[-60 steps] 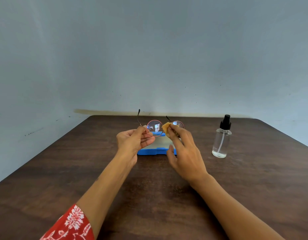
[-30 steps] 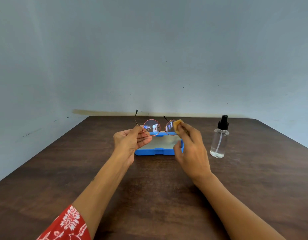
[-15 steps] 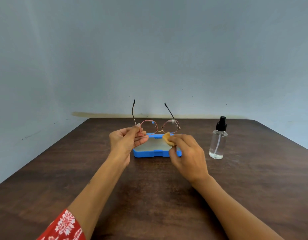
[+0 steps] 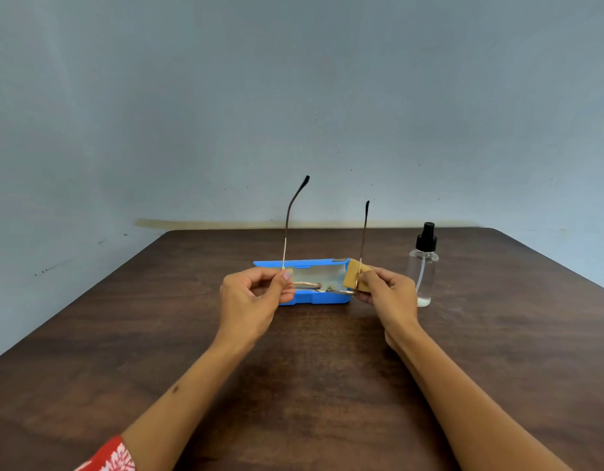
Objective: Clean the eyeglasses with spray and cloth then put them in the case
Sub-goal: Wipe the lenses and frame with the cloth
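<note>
my left hand [image 4: 256, 300] pinches the left corner of the eyeglasses [image 4: 322, 289], and my right hand [image 4: 387, 294] pinches the right corner together with the tan cloth [image 4: 351, 278]. the frame lies flat between my hands, lenses down, both temples pointing straight up. it hangs just over the open blue case [image 4: 314, 299] on the brown surface [image 4: 310, 368]. the spray bottle [image 4: 423, 266] stands upright near my right hand.

eyeglasses [image 4: 322, 287]: thin metal frame, lenses flat, temples up, over case
case [image 4: 319, 299]: blue, open, desk's far middle
cloth [image 4: 351, 276]: tan, against right temple
spray bottle [image 4: 423, 266]: clear, upright, right of case
</note>
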Demonstrator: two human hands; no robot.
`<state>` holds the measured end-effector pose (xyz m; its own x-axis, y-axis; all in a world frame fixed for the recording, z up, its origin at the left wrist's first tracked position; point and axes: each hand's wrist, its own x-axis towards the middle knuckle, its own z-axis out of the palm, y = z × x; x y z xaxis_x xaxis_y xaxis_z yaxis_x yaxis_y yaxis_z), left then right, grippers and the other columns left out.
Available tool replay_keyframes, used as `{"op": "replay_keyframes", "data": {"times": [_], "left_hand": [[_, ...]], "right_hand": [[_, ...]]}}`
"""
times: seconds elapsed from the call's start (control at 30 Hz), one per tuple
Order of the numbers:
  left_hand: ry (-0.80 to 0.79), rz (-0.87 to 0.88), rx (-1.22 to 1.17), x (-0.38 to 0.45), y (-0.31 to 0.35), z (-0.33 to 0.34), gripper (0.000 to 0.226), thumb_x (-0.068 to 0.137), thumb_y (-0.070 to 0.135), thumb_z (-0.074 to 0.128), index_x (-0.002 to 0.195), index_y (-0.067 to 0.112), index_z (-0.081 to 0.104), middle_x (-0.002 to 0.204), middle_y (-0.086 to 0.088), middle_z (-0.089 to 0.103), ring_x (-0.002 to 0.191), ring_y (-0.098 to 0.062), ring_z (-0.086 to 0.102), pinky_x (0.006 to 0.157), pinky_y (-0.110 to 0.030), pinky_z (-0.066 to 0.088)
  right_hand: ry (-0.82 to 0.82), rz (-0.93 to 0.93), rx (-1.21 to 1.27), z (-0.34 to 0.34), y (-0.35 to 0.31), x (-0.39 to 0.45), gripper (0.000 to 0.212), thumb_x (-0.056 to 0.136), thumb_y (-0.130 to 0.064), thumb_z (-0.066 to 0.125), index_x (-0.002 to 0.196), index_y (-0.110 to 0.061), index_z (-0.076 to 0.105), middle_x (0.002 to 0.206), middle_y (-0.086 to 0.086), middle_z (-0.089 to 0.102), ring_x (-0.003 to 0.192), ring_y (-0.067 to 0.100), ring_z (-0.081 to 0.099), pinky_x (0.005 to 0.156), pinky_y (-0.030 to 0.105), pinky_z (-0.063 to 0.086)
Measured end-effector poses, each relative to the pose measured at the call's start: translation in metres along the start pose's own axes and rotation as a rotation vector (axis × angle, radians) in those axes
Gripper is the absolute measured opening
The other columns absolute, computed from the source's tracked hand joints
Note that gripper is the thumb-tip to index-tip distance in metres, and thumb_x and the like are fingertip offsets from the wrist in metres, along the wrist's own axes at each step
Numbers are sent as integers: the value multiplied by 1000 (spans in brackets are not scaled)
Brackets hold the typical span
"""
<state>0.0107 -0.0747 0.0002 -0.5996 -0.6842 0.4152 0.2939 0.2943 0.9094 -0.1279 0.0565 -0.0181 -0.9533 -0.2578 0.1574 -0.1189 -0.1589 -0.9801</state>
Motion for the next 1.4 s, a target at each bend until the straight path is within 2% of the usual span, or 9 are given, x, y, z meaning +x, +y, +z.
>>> {"op": "replay_keyframes", "data": {"times": [0.2, 0.33, 0.4, 0.53, 0.7, 0.83, 1.07, 1.23, 1.4], "left_hand": [[12, 41, 135, -4, -5, 0, 10, 81, 8, 67, 85, 17, 69, 73, -4, 71, 68, -13, 71, 66, -20, 57], [20, -21, 117, -1, -10, -2, 14, 79, 3, 69, 92, 8, 70, 78, -6, 70, 71, -15, 71, 63, -21, 58], [34, -83, 105, 1, -14, -3, 14, 79, 2, 69, 93, 5, 70, 80, -7, 70, 71, -16, 71, 64, -23, 59], [70, -245, -57, 3, -17, -4, 13, 78, -4, 68, 91, -6, 68, 78, -17, 68, 68, -20, 68, 60, -20, 58], [42, -352, -75, 1, -17, -1, 11, 75, -7, 70, 85, -3, 68, 81, -15, 69, 68, -17, 69, 58, -17, 56], [116, -347, -54, 1, -17, 0, 9, 75, -6, 70, 80, 0, 68, 77, -13, 69, 67, -17, 69, 57, -18, 57], [171, -370, -62, 1, -14, -2, 10, 75, -7, 69, 79, 1, 67, 76, -10, 68, 68, -19, 69, 57, -18, 57], [111, -427, -47, 1, -14, -4, 12, 75, -5, 69, 84, 2, 68, 82, -11, 69, 73, -18, 70, 58, -20, 58], [33, -404, -24, 0, -17, -3, 13, 74, -4, 71, 85, 2, 69, 83, -12, 70, 75, -18, 70, 63, -21, 58]], "right_hand": [[-9, -28, 8, 0, -2, -2, 17, 92, -10, 54, 90, -11, 71, 86, 3, 71, 81, 13, 67, 64, 20, 57], [-2, -5, 52, -2, -4, 0, 39, 96, -16, 39, 73, -6, 69, 89, 18, 71, 86, 29, 68, 67, 29, 56], [-28, -53, 3, -3, -4, -1, 35, 94, -10, 44, 76, 7, 68, 89, 19, 71, 80, 22, 68, 65, 25, 57], [-87, -112, -33, -3, -1, -2, 16, 88, -7, 59, 96, -7, 73, 80, 0, 73, 72, 6, 69, 68, 23, 57], [-25, -184, -174, -3, 2, 0, 16, 87, -18, 63, 93, -10, 75, 74, 1, 73, 74, 24, 71, 71, 40, 59], [-15, -232, -228, -2, 1, -1, 39, 86, -24, 46, 72, 7, 66, 79, 27, 66, 72, 46, 61, 65, 60, 51], [-111, -160, -170, -5, -2, -1, 14, 83, -10, 67, 94, -15, 74, 82, 3, 74, 78, 14, 71, 76, 38, 59], [-171, -49, -59, -10, -3, 3, 33, 77, 3, 71, 108, -6, 66, 85, 10, 72, 79, 23, 68, 76, 38, 57], [-187, -60, -215, -14, 3, 6, 23, 77, -5, 74, 99, -9, 73, 85, 4, 74, 79, 15, 67, 77, 32, 57]]}}
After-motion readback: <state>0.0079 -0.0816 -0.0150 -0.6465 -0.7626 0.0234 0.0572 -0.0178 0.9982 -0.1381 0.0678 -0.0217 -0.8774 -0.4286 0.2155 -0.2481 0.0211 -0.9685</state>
